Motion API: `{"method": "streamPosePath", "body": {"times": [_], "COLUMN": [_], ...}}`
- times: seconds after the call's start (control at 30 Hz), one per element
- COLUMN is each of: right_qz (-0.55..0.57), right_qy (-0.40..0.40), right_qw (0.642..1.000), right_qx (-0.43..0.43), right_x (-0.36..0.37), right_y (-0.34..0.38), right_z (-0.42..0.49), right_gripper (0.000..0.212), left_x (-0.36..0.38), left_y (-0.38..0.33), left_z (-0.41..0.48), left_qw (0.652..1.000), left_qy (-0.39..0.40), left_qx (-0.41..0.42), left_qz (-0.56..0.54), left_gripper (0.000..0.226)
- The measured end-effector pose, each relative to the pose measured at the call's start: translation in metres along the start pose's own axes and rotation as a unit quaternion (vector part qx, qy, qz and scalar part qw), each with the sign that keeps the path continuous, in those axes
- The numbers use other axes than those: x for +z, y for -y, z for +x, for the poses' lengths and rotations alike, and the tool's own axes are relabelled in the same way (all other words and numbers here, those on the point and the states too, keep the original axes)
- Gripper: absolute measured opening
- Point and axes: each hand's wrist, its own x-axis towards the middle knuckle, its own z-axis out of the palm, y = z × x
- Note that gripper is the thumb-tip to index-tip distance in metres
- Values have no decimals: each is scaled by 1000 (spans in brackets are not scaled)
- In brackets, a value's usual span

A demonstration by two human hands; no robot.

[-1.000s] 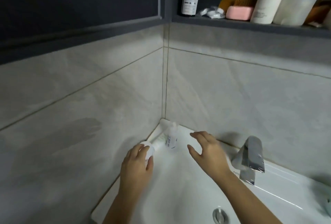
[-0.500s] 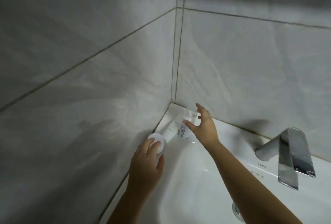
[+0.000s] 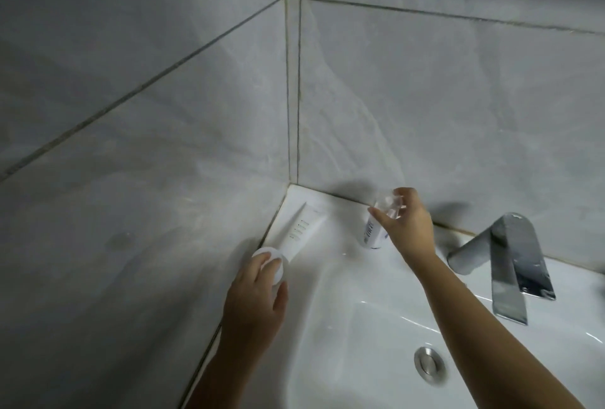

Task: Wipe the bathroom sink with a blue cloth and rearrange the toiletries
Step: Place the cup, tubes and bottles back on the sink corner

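The tube (image 3: 301,232) lies flat on the sink (image 3: 360,326) rim in the corner, and the left hand (image 3: 252,304) grips its round cap. The bottle (image 3: 371,236) stands near it by the back wall, and the right hand (image 3: 406,228) pinches its clear top. It seems best to lift both straight up so nothing tips. No cloth shows.

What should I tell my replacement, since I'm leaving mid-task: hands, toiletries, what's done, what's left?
Left hand: grips the round cap of the white plastic tube, which lies on the rim of the white ceramic sink along the left wall.
Right hand: pinches the clear cap of the small white bottle, upright near the back wall.
Done: unclear; the blue cloth is out of view.
Left: place both toiletries, wipe if needed.
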Motion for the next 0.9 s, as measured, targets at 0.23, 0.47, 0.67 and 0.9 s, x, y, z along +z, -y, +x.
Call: {"method": "streamPosePath", "body": {"times": [0.23,0.47,0.67,0.9], "right_qz": [-93,-94,-109,-78], "right_qy": [-55,-53,-177,117], "right_qw": [993,993,970,971], "right_qx": [39,41,-127,-193], "right_x": [-10,-14,-13,60], "right_y": [-13,-17,-4,-4], "right_z": [-1,-9,-41,-79], "right_gripper": [54,63,56,41], "left_x": [15,17,10,-1], "left_y": [-9,-17,-10,15], "left_z": [9,8,-8,-36], "left_qw": [999,999,1000,999], "left_qy": [9,-1,-15,-10], "left_qx": [40,49,24,-17], "left_qz": [-11,-16,-13,27], "left_gripper": [39,39,39,40]}}
